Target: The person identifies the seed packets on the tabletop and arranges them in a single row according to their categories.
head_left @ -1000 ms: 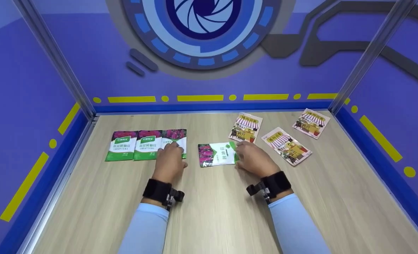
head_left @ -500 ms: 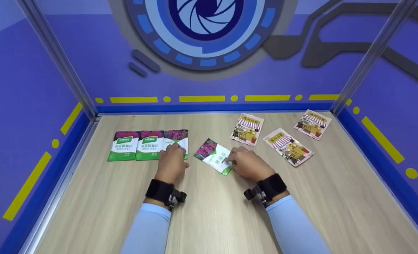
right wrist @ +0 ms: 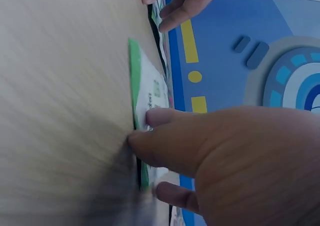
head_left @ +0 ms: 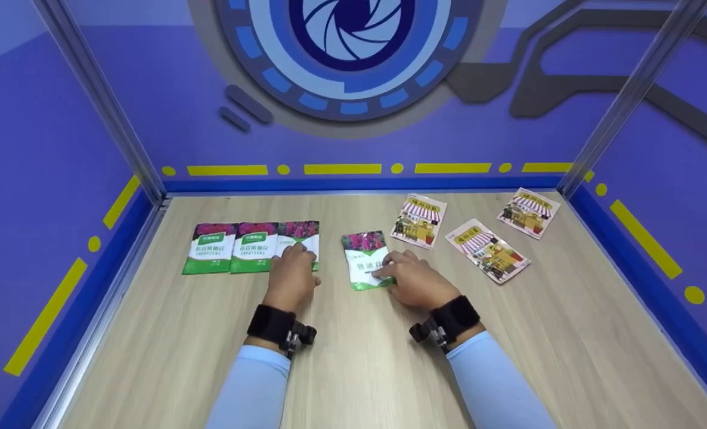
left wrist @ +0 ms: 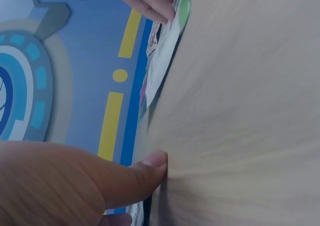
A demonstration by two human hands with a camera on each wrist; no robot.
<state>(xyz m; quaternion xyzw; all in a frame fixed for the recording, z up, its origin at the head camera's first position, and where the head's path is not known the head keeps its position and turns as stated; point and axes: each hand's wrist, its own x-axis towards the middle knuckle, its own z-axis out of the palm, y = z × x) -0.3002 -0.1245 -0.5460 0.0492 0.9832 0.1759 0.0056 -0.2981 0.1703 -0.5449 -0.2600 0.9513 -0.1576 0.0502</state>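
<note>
A row of three green-and-white flower seed packets lies flat on the left, among them the left packet [head_left: 209, 249] and the middle packet [head_left: 253, 248]. My left hand [head_left: 292, 271] rests its fingertips on the right-hand packet [head_left: 298, 231] of that row, covering its middle; the thumb is down by the tabletop in the left wrist view. Apart from the row, another flower seed packet [head_left: 358, 262] stands nearly straight, pink flowers at the far end. My right hand [head_left: 422, 279] holds its near right side, index finger on top and thumb [right wrist: 145, 143] at the edge.
Three pink-and-yellow packets with a striped awning lie behind and to the right: one near the middle [head_left: 419, 220], one nearer me [head_left: 488, 250], one in the far corner [head_left: 529, 212]. Blue panels [head_left: 353, 149] wall the wooden table [head_left: 353, 369] at back and sides.
The separate flower seed packet has turned from lying sideways to nearly upright, with its flowers now at the far end. My right hand has shifted slightly left and nearer; the left has stayed put.
</note>
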